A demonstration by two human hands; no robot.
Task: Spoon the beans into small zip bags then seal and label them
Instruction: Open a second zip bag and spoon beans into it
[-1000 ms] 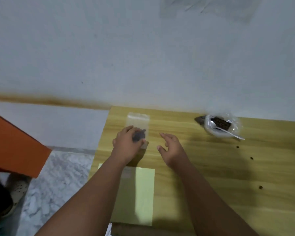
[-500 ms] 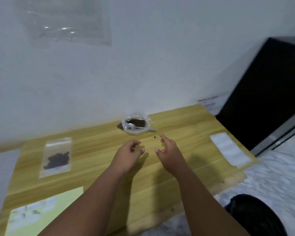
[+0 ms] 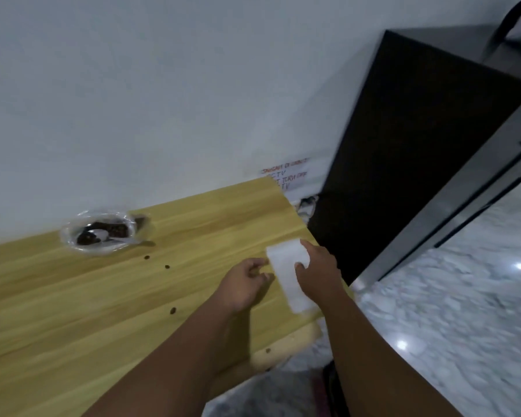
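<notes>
Wooden table (image 3: 73, 311): pale yellow grain, filling the lower left and centre of the frame; its right edge ends beside a black cabinet (image 3: 403, 164).
Zip bags (image 3: 289, 275): white-clear stack lying flat at the right edge of the table, centre right of the frame. How many lie in the stack cannot be told.
Long axis of stack: runs from upper left to lower right, roughly along the line of the right forearm.
Right hand (image 3: 316, 269): lies on the stack's right side, fingers reaching over the far end and thumb pressing its face. Fingers part curled; a firm pinch cannot be confirmed.
Left hand (image 3: 244, 281): just left of the stack, fingers loosely curled, tips at or near the stack's left edge. Empty; contact cannot be told.
Nearer hand: the right, already upon the stack; the left stands just beside it.
Judgement on coming move: peeling one bag off likely turns on the left fingertips catching the left long edge while the right pins the rest.
Bowl (image 3: 98, 233): one, clear plastic, upper left of the table, well apart from both hands.
Beans (image 3: 118, 230): dark heap inside the bowl.
Spoon (image 3: 103, 236): one, resting in the bowl.
Loose beans (image 3: 172, 310): four counted on the table, a fifth dark spot near the front edge.
Labels: none in view.
</notes>
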